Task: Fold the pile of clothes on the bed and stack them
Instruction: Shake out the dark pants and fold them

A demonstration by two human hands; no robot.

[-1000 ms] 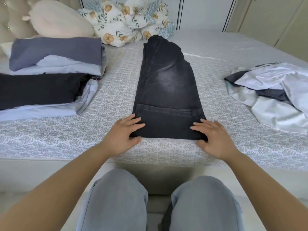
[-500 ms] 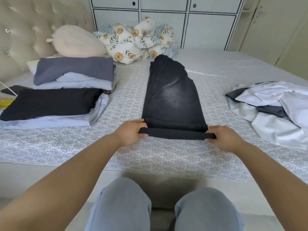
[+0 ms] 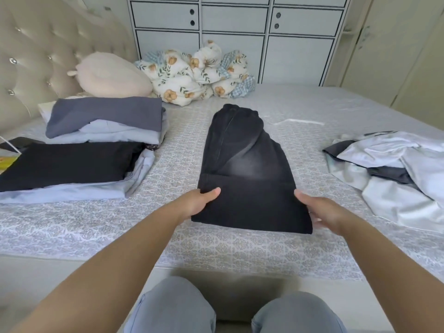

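Spread wide under everything: the bed (image 3: pixel 228 251), patterned cover reaching the near edge at 6 o'clock. At 9 o'clock, 2 folded stacks (image 3: pixel 79 164), a black piece topping the nearer, a slate-blue piece topping the farther, well apart from the work in hand. At 3 o'clock, the unfolded pile (image 3: pixel 394 174), pale satin tangled with something dark, untouched for now. Dead centre, running toward 12 o'clock: the black jeans (image 3: pixel 242 169), long and narrow, waistband end farthest away. Changed within the last second: near end, lying flat under 2 palms 1.0 s ago, rolled into a thin lip 0.5 s ago, now raised off the cover as a broad flap and carried toward 12 o'clock. Meaning, by judgement: first lengthwise fold under way, about halfway over, not yet laid down. Left hand (image 3: pixel 195 205) at the flap's 9 o'clock edge, thumb on top, fingers tucked beneath, gripping the denim. Right hand (image 3: pixel 329 212) at the 3 o'clock edge, thumb along the cloth, fingers loosely curled under it, holding likewise. Likely next: lay the flap square, press flat, fold again, then over to a stack at 9 o'clock. Risk: edges drifting out of line.
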